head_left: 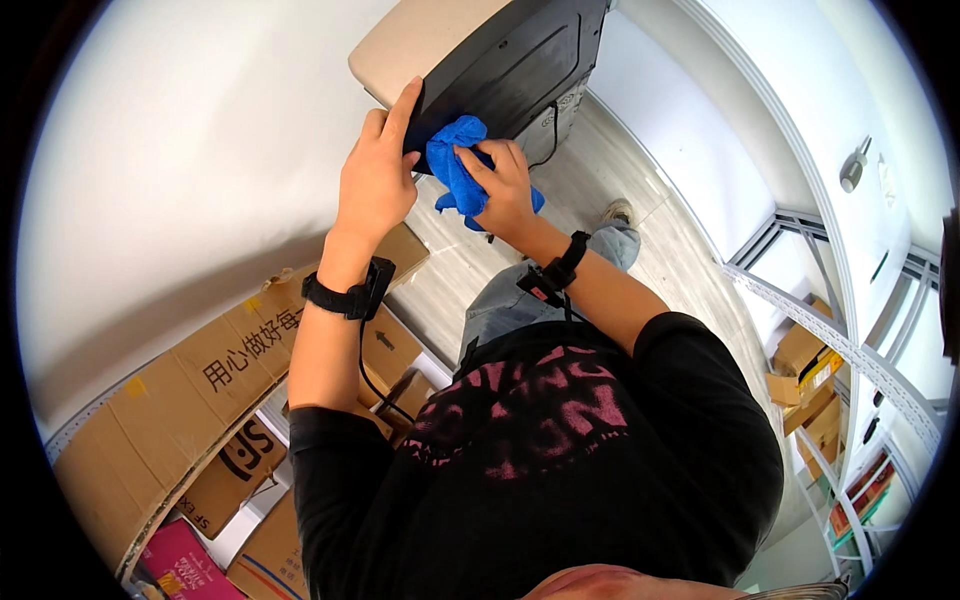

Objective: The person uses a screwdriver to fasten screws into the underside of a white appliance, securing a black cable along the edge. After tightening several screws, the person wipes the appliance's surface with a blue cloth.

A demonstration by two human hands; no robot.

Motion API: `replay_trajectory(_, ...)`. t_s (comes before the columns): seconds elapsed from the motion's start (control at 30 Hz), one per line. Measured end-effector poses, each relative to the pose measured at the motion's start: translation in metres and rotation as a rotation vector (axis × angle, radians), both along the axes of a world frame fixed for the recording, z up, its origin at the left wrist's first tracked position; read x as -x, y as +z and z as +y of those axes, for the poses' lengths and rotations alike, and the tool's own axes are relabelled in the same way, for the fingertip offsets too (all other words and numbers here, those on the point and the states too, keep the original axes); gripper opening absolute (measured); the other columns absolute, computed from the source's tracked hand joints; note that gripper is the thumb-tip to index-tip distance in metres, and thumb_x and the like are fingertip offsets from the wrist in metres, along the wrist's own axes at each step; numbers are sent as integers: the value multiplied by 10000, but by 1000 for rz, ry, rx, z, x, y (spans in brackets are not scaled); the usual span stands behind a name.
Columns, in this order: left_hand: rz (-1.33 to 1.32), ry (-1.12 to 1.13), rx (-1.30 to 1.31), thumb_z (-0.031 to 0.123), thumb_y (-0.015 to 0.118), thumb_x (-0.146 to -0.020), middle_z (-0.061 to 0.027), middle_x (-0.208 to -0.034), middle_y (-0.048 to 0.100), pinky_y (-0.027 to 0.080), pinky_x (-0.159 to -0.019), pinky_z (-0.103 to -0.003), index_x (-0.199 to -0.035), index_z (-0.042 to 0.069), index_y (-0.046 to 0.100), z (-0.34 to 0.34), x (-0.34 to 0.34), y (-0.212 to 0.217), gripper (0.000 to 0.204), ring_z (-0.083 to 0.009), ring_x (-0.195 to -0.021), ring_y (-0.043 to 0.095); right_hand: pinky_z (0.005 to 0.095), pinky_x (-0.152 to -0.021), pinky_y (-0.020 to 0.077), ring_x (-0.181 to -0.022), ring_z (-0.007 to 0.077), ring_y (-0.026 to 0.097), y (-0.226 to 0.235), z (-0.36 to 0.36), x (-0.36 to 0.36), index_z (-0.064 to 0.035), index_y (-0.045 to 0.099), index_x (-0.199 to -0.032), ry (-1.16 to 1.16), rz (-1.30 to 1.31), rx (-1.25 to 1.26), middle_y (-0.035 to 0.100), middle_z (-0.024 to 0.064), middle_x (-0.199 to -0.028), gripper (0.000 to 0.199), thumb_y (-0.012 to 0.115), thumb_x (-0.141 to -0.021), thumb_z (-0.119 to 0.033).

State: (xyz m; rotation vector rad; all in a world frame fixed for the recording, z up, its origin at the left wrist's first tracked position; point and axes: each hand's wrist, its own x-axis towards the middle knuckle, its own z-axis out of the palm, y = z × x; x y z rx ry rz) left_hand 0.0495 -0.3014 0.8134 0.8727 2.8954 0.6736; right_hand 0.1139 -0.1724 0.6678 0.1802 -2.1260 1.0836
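Beige surface (420, 40) carries the black monitor (510, 60); my left hand (375, 185) braces its near corner, right hand (500, 185) closed on the blue cloth (455, 160) just beside.

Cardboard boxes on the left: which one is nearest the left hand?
The brown box with an arrow mark, just below the left hand's wristband. The large flattened box and the pink carton lie lower left, farther off.

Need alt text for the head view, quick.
Seen from above, the right hand presses a blue cloth against a black panel, whose edge the left hand steadies. Cardboard boxes lean against the wall at left.
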Motion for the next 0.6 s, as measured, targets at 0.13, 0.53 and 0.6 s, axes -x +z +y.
replay_trajectory(0.13,-46,13,38,-105,587,-730,-136,-986,510,488,-731,-402,-1408,237,337,2,0,2,800,-342,-853,560,414,-763,446,-887,342,514,-17,18,7,-140,605,-1151,32,-67,-43,516,143,-992,534,715,-629,-141)
replay_trajectory(0.53,-6,-44,-157,-111,590,-694,-142,-969,480,467,-741,-408,-1378,135,347,-5,-1,-7,767,-357,-858,528,391,-840,419,-933,347,507,45,162,85,-120,513,-1303,-349,181,-11,538,181,-988,726,631,-605,42)
replay_trajectory(0.6,-60,-41,-161,-118,581,-662,-138,-946,460,459,-732,-396,-1381,129,344,-7,-1,-3,796,-350,-839,511,387,-836,424,-934,362,514,50,153,86,-107,538,-1267,-317,167,9,543,180,-979,711,610,-579,56)
